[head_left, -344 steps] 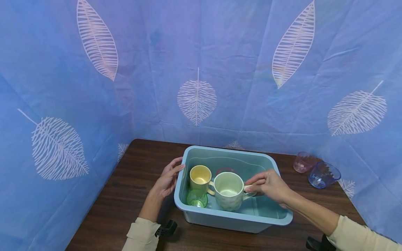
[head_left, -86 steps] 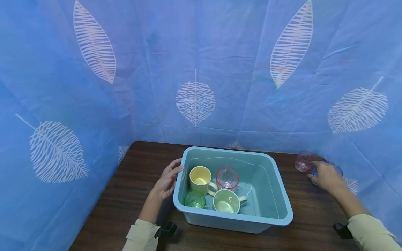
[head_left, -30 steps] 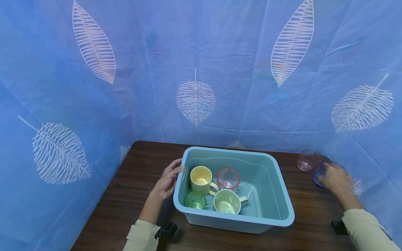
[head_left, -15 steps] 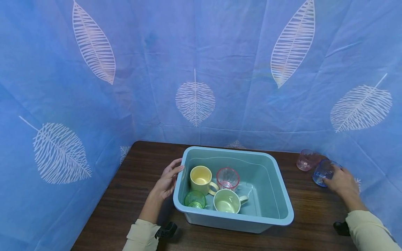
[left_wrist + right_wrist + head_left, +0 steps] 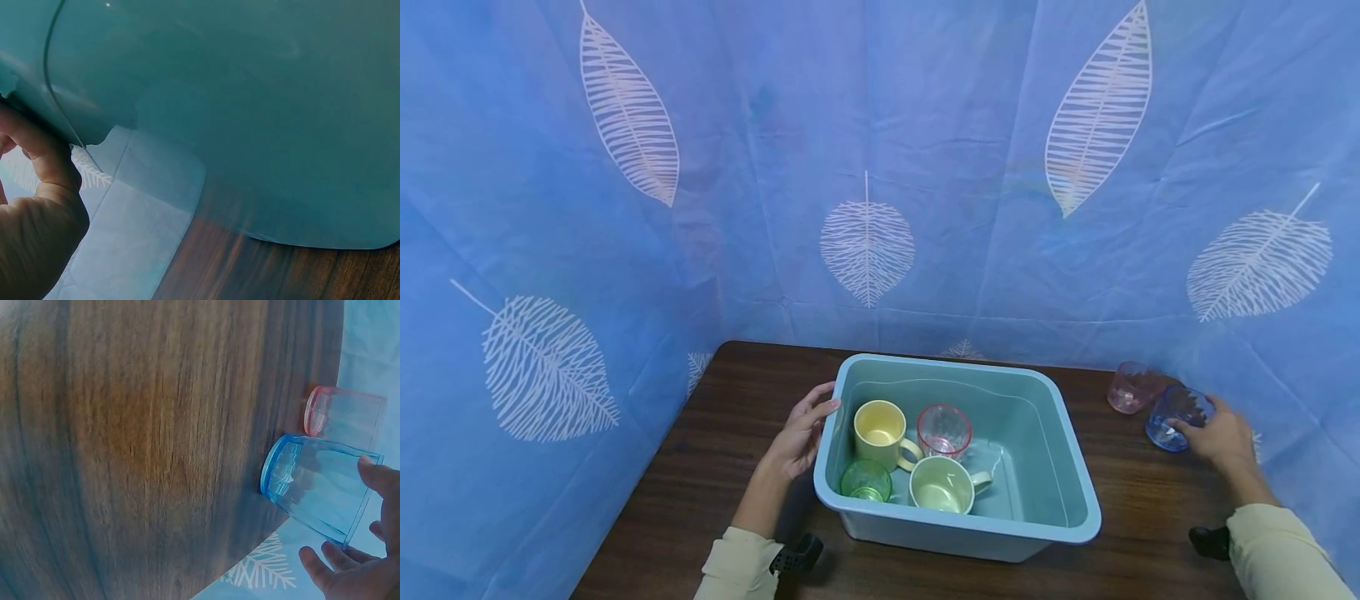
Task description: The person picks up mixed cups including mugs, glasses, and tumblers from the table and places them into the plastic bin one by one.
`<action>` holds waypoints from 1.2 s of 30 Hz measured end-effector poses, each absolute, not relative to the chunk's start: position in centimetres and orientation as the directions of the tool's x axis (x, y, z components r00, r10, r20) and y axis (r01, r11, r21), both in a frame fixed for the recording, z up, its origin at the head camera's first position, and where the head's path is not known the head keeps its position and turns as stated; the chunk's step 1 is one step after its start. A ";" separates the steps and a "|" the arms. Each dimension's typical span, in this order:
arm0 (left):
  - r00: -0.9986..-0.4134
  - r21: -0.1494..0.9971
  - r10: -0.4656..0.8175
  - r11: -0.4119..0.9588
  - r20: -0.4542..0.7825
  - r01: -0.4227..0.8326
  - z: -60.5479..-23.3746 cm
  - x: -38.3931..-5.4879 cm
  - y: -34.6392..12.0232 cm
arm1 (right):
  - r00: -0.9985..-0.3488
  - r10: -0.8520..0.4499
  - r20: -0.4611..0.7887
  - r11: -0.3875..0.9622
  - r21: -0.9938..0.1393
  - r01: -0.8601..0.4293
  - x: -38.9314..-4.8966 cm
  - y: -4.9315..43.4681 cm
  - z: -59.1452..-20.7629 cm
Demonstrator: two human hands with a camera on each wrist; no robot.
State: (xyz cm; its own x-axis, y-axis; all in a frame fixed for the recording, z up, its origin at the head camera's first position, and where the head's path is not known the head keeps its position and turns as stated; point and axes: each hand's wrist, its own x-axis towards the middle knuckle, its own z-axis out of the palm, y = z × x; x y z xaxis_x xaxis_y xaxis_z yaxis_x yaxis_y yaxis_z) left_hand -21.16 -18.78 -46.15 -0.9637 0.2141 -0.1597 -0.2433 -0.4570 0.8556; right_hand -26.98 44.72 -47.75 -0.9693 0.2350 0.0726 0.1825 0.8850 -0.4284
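A blue glass (image 5: 1167, 423) stands at the table's right side. My right hand (image 5: 1221, 437) is around its right side. In the right wrist view the thumb lies at the rim and fingers (image 5: 319, 565) stand spread beside the glass, the foremost apart from it. My left hand (image 5: 797, 437) holds the left rim of a light blue plastic tub (image 5: 962, 533), thumb over the edge. In the tub are a yellow mug (image 5: 880, 429), a green glass (image 5: 866, 481), a clear glass with a red rim (image 5: 943, 431) and a pale green mug (image 5: 942, 485).
Close behind the blue glass is a pink glass (image 5: 1126, 389), near the back right edge of the dark wooden table (image 5: 1135, 533). Blue leaf-print cloth (image 5: 955, 167) hangs along the back and both sides. The tub's right half shows bare floor.
Over the longer span, the pale green mug was set down in the tub and my right hand went to the blue glass. Lately that hand shifted from over the glass to its right side.
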 end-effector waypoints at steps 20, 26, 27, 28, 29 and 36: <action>-0.962 0.860 0.225 -0.448 -0.156 -0.244 -46.1 -21.1 -18.8 | -0.922 0.381 -0.072 0.739 -0.576 0.350 -26.4 43.6 -46.8; -0.965 0.864 0.217 -0.447 -0.147 -0.232 -46.2 -21.2 -18.8 | -0.903 0.420 -0.085 0.704 -0.597 0.384 -26.4 43.7 -47.1; -0.965 0.864 0.216 -0.446 -0.149 -0.233 -46.2 -21.2 -18.8 | -0.898 0.430 -0.090 0.691 -0.607 0.392 -26.4 43.8 -47.2; -0.965 0.864 0.214 -0.446 -0.152 -0.235 -46.2 -21.2 -18.8 | -0.892 0.439 -0.108 0.668 -0.624 0.404 -26.3 43.8 -47.2; -0.964 0.862 0.214 -0.447 -0.156 -0.239 -46.2 -21.2 -18.8 | -0.885 0.448 -0.123 0.649 -0.636 0.417 -26.3 43.8 -47.3; -0.964 0.861 0.220 -0.450 -0.149 -0.236 -46.3 -21.1 -18.8 | -0.845 0.490 -0.213 0.515 -0.712 0.478 -25.7 44.1 -47.8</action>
State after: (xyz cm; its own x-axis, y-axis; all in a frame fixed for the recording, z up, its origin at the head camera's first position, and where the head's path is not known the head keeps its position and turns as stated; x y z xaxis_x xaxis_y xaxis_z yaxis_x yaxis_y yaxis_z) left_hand -21.14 -18.82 -46.31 -0.9640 0.2201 -0.1494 -0.2363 -0.4502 0.8611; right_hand -25.72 44.06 -47.77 -0.8454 0.4901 -0.2126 0.4777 0.5153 -0.7115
